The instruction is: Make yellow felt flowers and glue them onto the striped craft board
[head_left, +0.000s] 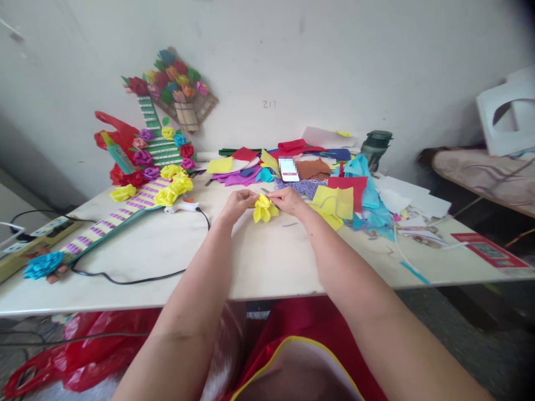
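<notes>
My left hand and my right hand are both pinched on a yellow felt flower, held just above the white table near its middle. The flower's petals hang down between the two hands. Something thin and grey pokes out between my fingers above the flower; I cannot make out what it is. A white glue gun with a black cord lies on the table to the left of my left hand.
A pile of coloured felt sheets and a phone lie behind my hands. A board with felt flowers leans at the left, a power strip beside it. A dark green bottle stands by the wall. Red plastic bags lie below.
</notes>
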Motion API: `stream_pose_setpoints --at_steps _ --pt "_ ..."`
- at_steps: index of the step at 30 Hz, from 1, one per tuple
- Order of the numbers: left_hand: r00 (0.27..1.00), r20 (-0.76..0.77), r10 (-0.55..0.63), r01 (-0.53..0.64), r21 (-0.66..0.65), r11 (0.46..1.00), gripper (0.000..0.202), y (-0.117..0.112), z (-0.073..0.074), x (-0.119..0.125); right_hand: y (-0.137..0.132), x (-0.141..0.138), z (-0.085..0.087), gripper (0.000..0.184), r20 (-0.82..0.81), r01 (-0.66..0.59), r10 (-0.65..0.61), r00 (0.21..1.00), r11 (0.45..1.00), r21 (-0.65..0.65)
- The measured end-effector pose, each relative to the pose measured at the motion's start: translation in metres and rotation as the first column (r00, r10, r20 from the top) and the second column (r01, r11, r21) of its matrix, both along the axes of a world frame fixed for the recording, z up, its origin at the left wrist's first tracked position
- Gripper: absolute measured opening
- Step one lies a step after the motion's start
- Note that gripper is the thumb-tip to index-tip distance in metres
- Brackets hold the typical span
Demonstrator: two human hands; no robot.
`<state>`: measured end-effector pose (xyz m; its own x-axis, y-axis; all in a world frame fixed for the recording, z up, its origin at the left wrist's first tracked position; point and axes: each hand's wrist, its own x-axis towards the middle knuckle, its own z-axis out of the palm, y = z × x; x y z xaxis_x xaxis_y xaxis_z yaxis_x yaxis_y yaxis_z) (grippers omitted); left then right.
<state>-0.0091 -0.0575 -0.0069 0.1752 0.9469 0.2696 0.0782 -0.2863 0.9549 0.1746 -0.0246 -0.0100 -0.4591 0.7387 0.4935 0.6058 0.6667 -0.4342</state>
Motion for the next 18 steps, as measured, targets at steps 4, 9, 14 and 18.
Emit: stream_pose_setpoints --at_steps 4,9,14,18 --pt "0.996 0.077 -0.054 0.06 -0.077 0.995 0.032 -0.001 0.0 -0.001 -0.009 -0.002 0.009 0.029 0.067 0.091 -0.096 0.993 0.994 0.068" --pt "0.985 0.165 -0.056 0.076 -0.112 0.991 0.028 0.0 -0.001 -0.002 -0.017 -0.005 0.015 0.034 0.119 0.134 -0.155 0.981 0.976 0.172" --pt "0.978 0.203 -0.048 0.08 -0.153 0.985 0.024 0.001 -0.002 -0.003 -0.019 -0.007 0.015 0.033 0.156 0.126 -0.163 0.974 0.967 0.221" --pt "0.977 0.21 -0.047 0.085 -0.18 0.98 0.02 0.002 -0.004 -0.004 -0.02 -0.008 0.015 0.032 0.188 0.11 -0.16 0.969 0.962 0.25"
